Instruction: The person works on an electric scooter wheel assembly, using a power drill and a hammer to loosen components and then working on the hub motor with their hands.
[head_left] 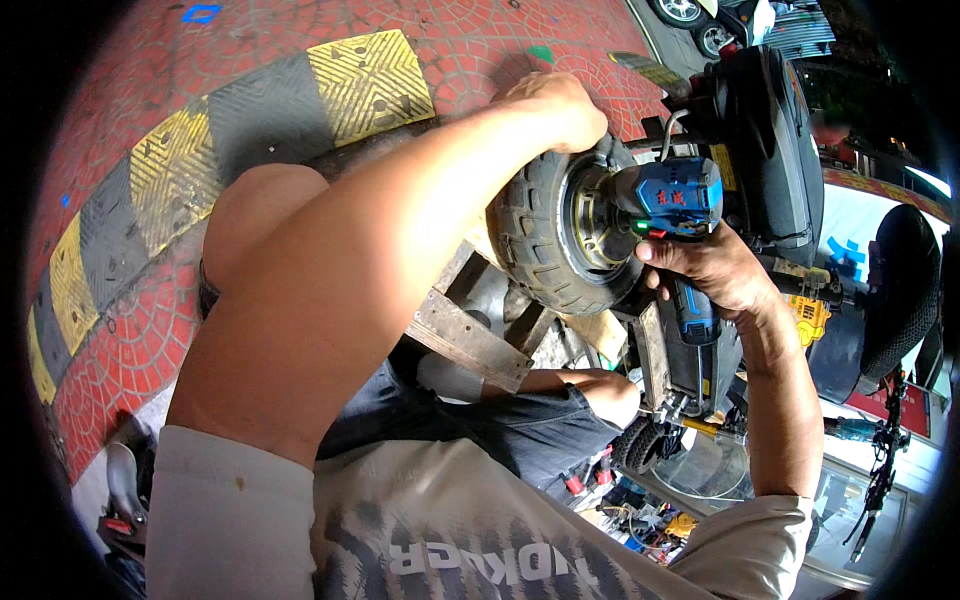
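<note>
the right hand has its fingers wrapped around the grip of a blue cordless impact wrench, whose nose meets the hub of a wheel with a knobby black tyre. the wheel sits over the far edge of a wooden frame. the left hand rests at the tyre's far side; its fingers are hidden, so i cannot tell whether they grip. a yellow-and-black speed bump crosses the red pavement.

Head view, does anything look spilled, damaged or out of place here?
The black, knobbly rubber tyre shows no obvious damage. A small brown spot on the pale-grey cloth left sleeve looks odd, like a stain.
</note>
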